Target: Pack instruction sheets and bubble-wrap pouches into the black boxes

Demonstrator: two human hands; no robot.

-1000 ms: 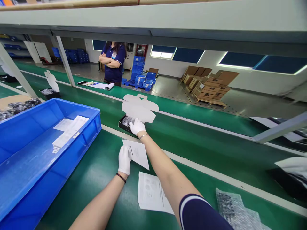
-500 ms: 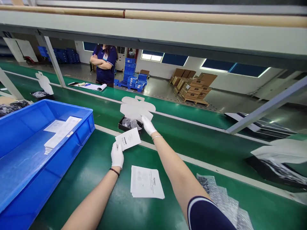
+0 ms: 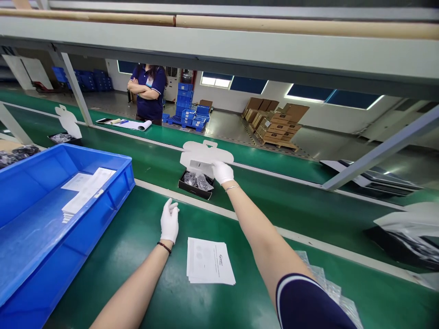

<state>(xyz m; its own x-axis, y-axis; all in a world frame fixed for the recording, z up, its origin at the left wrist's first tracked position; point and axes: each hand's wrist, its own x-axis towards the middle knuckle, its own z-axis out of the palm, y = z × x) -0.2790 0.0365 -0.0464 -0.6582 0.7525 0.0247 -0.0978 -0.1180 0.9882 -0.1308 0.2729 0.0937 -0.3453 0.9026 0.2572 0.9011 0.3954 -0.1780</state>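
Note:
My right hand [image 3: 222, 173], in a white glove, is closed at the raised lid of a black box [image 3: 195, 188]. Its fingertips grip the edge of a white booklet [image 3: 201, 167], tilted against the inside of the white lid [image 3: 207, 152]. Clear plastic-wrapped contents [image 3: 198, 180] fill the box, which sits on the green belt. My left hand [image 3: 169, 222], also gloved, hovers over the green worktop with fingers apart and nothing in it. A stack of printed sheets [image 3: 210, 261] lies to its right.
A large blue bin [image 3: 113, 192] with white booklets [image 3: 85, 189] stands at the left. Bubble-wrap bags [image 3: 320, 276] lie under my right arm. More opened boxes are on the belt at left [image 3: 65, 138] and right [image 3: 398, 244]. Behind the line stands a person [image 3: 148, 96] with folded arms.
The booklet has passed from my left hand to my right and is now at the box. My left hand has let go. The boxes on the belt have shifted right.

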